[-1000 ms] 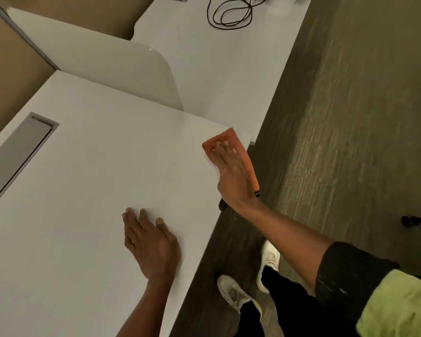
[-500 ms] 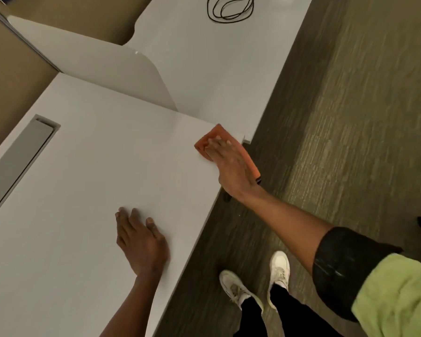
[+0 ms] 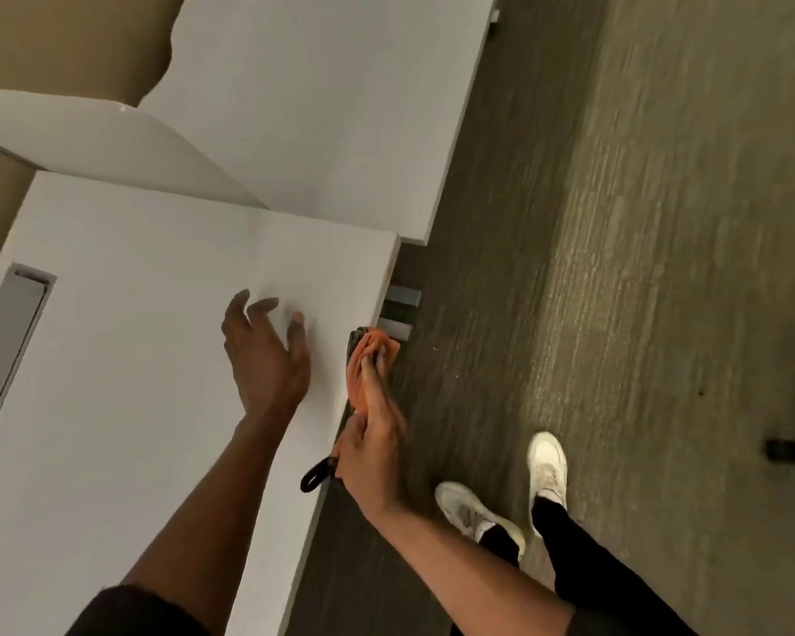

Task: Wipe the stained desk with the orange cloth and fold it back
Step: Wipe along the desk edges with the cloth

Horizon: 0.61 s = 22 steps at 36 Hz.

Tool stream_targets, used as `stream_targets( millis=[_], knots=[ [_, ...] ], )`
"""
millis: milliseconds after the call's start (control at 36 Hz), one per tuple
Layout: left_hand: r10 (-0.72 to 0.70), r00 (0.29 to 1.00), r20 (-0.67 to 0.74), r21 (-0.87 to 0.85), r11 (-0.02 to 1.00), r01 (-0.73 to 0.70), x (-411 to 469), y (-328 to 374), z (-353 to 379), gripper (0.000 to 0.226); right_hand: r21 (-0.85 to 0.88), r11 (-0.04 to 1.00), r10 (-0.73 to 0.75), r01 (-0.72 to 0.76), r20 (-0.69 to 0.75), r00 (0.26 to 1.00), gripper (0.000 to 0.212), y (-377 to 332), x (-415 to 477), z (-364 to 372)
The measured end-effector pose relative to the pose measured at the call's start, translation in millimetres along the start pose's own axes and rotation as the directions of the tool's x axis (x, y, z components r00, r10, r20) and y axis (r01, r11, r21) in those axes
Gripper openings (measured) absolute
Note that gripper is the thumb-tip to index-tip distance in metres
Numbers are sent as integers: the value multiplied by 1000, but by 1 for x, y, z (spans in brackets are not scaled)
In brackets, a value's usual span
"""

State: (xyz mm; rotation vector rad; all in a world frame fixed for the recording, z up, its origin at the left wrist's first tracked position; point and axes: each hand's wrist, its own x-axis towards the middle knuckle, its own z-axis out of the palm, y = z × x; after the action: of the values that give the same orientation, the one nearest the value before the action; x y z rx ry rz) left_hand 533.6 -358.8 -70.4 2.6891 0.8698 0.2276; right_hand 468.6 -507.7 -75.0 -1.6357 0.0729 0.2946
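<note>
From the head camera, the white desk (image 3: 125, 360) fills the left of the view, its right edge running diagonally down toward the bottom. The right hand (image 3: 372, 452) grips the orange cloth (image 3: 363, 360) at that right edge, fingers closed around the bunched fabric, which hangs against the side of the desktop just below its far right corner. A black loop (image 3: 315, 474) pokes out beside the heel of that hand. The left hand (image 3: 265, 355) is lifted over the desk near the same edge, fingers spread and holding nothing. A recessed grey cable tray (image 3: 12, 332) sits along the desk's left edge. White sneakers (image 3: 545, 465) stand on the grey carpet (image 3: 662, 268).
</note>
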Motion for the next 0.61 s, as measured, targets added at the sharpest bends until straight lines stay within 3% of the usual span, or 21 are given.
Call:
stream_targets(
  millis=[111, 194, 333, 500, 611],
  knots=[
    [119, 991, 65, 53, 991, -122, 25, 21, 20, 51, 117, 993, 46, -32, -125, 991, 75, -12, 40, 1],
    [121, 992, 30, 56, 991, -123, 33, 32, 34, 60, 110, 994, 30, -14, -150, 988, 72, -12, 66, -7],
    [66, 993, -94, 117, 992, -55, 28, 45, 51, 62, 125, 992, 25, -13, -97, 995, 72, -6, 46, -9],
    [101, 982, -160, 74, 993, -90, 30, 36, 56, 57, 145, 989, -25, 16, 59, 998, 68, 10, 9, -22],
    [121, 975, -188, 54, 992, -113, 29, 39, 59, 50, 167, 985, -44, 45, -7, 999, 67, 1, 59, -25]
  ],
)
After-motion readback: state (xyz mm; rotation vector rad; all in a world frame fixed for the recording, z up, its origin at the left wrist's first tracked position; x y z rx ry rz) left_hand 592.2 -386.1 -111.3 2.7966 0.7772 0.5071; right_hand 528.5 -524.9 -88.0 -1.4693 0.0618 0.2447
